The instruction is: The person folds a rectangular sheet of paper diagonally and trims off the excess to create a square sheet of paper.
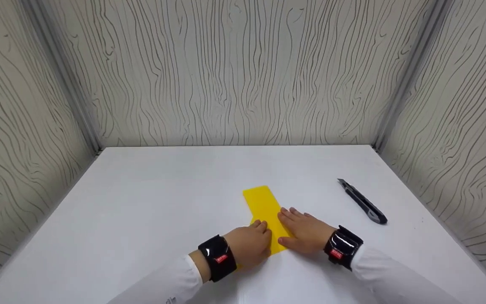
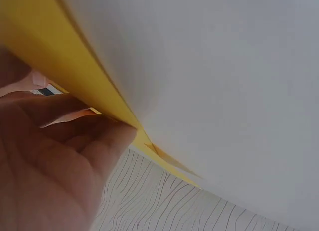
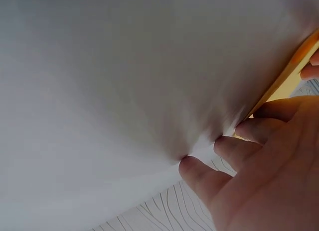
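A sheet of yellow paper (image 1: pixel 262 202) lies on the white table, its outline angled as if folded over. My left hand (image 1: pixel 249 245) rests on its near left part. In the left wrist view, fingertips (image 2: pixel 124 134) press along a yellow edge (image 2: pixel 94 71), where part of the paper stands raised off the tabletop. On the right side of the sheet, my right hand (image 1: pixel 308 232) lies with spread fingers. The right wrist view shows some of its fingertips (image 3: pixel 192 164) touching the white tabletop and others at the paper's edge (image 3: pixel 279 84). The left hand covers some of the paper.
A black and grey utility knife (image 1: pixel 362 200) lies to the right of the right hand, blade tip pointing away and leftward. Wood-grain-patterned panels (image 1: pixel 234 76) stand behind and on both sides of the white table (image 1: pixel 163 185).
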Demonstrator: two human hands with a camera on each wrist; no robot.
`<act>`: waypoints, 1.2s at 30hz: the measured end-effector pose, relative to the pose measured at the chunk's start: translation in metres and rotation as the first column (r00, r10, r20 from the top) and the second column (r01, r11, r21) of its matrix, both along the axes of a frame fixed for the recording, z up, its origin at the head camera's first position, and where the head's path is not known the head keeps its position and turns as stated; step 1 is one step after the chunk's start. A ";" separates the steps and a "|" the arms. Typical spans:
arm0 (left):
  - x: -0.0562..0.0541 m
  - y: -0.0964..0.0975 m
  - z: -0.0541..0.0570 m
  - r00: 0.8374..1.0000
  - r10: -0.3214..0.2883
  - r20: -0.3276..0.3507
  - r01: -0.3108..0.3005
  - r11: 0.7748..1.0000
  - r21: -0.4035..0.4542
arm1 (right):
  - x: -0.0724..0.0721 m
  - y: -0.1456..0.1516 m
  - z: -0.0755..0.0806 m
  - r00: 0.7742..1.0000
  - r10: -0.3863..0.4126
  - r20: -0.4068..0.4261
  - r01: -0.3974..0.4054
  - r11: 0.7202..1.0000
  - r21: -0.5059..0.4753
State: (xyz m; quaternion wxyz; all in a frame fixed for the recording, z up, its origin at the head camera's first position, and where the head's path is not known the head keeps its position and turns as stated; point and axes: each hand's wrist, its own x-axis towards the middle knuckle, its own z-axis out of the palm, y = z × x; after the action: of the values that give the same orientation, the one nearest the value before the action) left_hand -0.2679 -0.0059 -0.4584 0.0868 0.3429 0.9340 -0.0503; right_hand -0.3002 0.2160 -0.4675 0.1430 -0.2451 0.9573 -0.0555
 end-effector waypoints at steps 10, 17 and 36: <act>0.000 -0.004 -0.004 1.000 -0.014 -0.001 0.014 0.999 0.048 | 0.004 0.005 0.003 1.000 0.031 0.000 -0.031 0.997 -0.068; -0.001 -0.003 -0.004 0.995 -0.069 -0.074 0.066 0.997 -0.041 | 0.008 0.004 0.004 0.998 0.059 -0.016 -0.060 0.997 -0.042; -0.007 -0.006 -0.009 0.998 -0.059 0.002 0.058 0.996 0.062 | 0.012 0.009 0.004 0.998 0.057 0.023 -0.057 0.998 -0.039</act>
State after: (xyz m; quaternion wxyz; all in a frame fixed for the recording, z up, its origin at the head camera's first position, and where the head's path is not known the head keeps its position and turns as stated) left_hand -0.2748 -0.0121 -0.4669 0.0766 0.3727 0.9245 -0.0231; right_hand -0.2885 0.2248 -0.4633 0.1513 -0.2743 0.9469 -0.0729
